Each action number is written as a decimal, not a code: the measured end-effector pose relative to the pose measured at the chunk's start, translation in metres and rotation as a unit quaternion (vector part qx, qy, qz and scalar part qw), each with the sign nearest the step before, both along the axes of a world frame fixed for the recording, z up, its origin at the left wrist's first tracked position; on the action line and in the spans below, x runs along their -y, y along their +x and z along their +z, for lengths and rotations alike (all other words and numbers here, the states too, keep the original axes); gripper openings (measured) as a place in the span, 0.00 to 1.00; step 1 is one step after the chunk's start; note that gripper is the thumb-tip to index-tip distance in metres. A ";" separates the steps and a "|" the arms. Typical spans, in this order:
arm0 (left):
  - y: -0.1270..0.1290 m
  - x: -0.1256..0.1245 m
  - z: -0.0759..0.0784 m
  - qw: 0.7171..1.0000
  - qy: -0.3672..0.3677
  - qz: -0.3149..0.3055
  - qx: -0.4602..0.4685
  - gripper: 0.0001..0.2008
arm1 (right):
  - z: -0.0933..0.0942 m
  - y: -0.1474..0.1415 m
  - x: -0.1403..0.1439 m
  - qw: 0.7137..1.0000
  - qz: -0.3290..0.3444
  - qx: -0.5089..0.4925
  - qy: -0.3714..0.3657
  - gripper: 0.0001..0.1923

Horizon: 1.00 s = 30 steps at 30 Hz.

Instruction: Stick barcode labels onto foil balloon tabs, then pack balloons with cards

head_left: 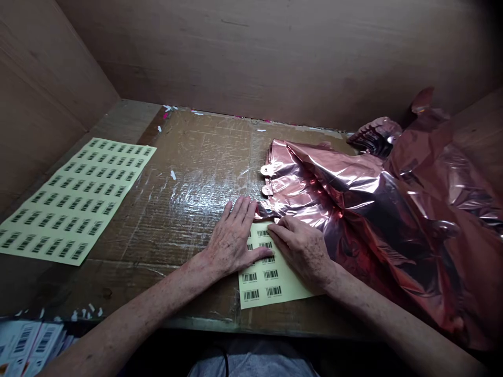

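Note:
A pale yellow sheet of barcode labels (271, 288) lies near the table's front edge, partly under both hands. My left hand (233, 238) is laid flat with its fingers stretched out, the thumb across the sheet and the fingertips beside the edge of the foil. My right hand (302, 248) rests on the sheet's right part, its fingers curled and pressed together by a label in the top row. Whatever those fingers pinch is too small or hidden to make out. Just beyond, a stack of shiny rose-gold foil balloons (353, 193) lies flattened and creased, its small tabs pointing left.
Another sheet of barcode labels (78, 201) lies at the left of the tape-covered cardboard tabletop (188, 157). Brown panels (251, 63) close off the back and sides. Boxes with barcodes (33, 345) stand below the front left edge. White scraps stick to the surface.

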<state>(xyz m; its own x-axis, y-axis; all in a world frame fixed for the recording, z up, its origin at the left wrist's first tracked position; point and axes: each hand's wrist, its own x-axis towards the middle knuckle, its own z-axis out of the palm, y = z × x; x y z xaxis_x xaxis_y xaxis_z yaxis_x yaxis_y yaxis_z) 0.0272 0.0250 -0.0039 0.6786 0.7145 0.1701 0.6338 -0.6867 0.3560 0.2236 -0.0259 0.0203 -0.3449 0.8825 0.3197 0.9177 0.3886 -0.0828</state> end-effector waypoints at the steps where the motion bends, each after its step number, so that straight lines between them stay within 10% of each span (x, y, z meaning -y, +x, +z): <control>1: 0.000 0.000 0.000 1.000 -0.002 0.003 -0.004 0.55 | -0.002 0.000 0.000 1.000 -0.003 -0.003 -0.003 0.11; 23: 0.002 0.000 -0.007 0.999 0.009 0.014 0.034 0.56 | 0.013 -0.003 -0.014 0.982 -0.048 -0.006 -0.180 0.09; 30: -0.002 0.000 -0.004 0.999 -0.016 0.002 0.030 0.59 | 0.034 0.020 -0.025 0.961 -0.012 -0.161 -0.225 0.10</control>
<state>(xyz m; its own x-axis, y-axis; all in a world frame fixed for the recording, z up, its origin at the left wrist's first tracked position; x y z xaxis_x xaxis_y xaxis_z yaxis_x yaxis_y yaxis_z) 0.0257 0.0248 -0.0079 0.6654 0.7227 0.1870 0.6134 -0.6720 0.4148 0.2434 -0.0007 0.0539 -0.2704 0.9627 -0.0102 0.8243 0.2260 -0.5191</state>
